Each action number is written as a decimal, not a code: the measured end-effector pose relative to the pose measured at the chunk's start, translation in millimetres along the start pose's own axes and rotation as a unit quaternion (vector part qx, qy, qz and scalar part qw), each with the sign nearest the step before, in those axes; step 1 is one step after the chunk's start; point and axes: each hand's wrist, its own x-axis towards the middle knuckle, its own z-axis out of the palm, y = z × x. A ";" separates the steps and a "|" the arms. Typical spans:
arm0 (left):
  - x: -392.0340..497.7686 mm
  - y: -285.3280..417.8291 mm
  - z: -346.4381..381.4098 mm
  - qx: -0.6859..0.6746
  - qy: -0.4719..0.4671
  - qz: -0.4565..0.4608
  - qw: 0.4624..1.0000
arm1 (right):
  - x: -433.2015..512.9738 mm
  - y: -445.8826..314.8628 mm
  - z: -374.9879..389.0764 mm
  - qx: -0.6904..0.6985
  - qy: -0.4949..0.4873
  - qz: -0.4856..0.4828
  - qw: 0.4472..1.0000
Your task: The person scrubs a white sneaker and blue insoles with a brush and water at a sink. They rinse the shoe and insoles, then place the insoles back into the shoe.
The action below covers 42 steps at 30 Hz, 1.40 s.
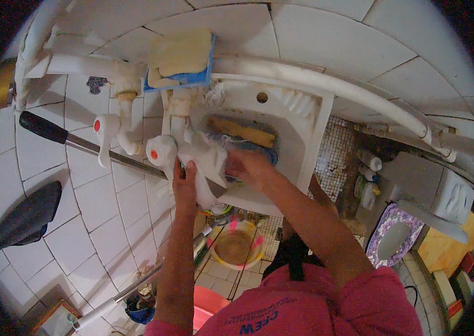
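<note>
A white plastic tap (pixel 203 147) with a red dot on its knob reaches over a white sink (pixel 291 126). My left hand (pixel 184 176) is at the tap's lower left side, its thumb and a finger apart against the white plastic; whether it grips there is unclear. Inside the sink, my right hand (pixel 245 166) has its fingers curled close to the spout. Its fingertips are blurred, and I cannot tell whether something is in them. Just beyond that hand lie a yellowish-brown block (pixel 243 131), perhaps a sponge or soap, and a blue rounded thing (pixel 264 152), partly hidden.
A blue holder (pixel 209 69) with a yellow cloth or sponge sits above the tap. Left are a second tap (pixel 108 130) and a black-handled metal bar (pixel 43 127). Below stands a yellow-pink basin (pixel 234 248). A toilet (pixel 400 235) with bottles (pixel 367 189) nearby is right.
</note>
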 end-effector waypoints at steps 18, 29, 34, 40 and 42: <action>29.9 -97.9 -23.1 -0.101 0.029 -0.051 0.993 | -4.4 13.4 83.5 0.447 -0.061 0.027 0.892; -4.2 -109.3 14.6 0.158 -0.121 0.059 0.978 | 5.9 -25.1 57.1 0.349 0.014 0.042 0.936; 30.5 -74.8 -35.7 -0.365 0.107 -0.069 0.923 | 1.4 -31.2 22.1 0.271 -0.029 0.064 0.960; 34.0 -4.5 -41.4 0.138 -0.010 0.058 0.989 | 8.5 -19.1 38.9 0.249 -0.092 0.083 0.961; 7.4 14.0 -4.4 0.153 0.048 0.106 0.981 | 13.6 -12.7 34.0 0.232 -0.050 0.042 0.971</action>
